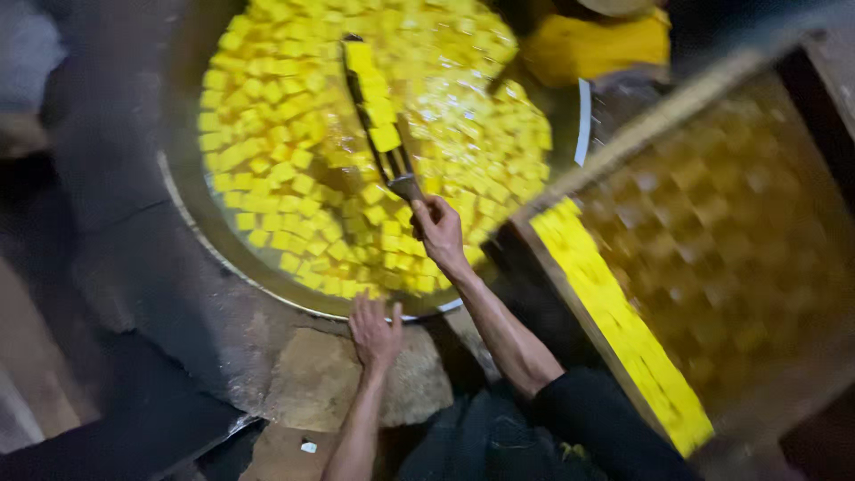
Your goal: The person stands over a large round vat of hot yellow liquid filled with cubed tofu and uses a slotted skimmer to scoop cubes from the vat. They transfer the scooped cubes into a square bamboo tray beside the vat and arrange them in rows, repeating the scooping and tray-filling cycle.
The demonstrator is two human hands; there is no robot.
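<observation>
A wide round pan (191, 223) holds several yellow cubes (285, 151) floating in oil. My right hand (438, 227) is shut on the handle of a long flat metal spatula (378, 142), which reaches across the pan with a row of yellow cubes lying on its blade. My left hand (374, 331) rests palm down, fingers spread, on the stone ledge (312, 383) at the pan's near rim. It holds nothing.
To the right stands a wooden-framed tray (570, 294) with a row of yellow cubes (623, 330) along its near edge and browner cubes (730, 223) behind. A yellow cloth or container (597, 44) lies past the pan. Dark sooty stone surrounds the pan at left.
</observation>
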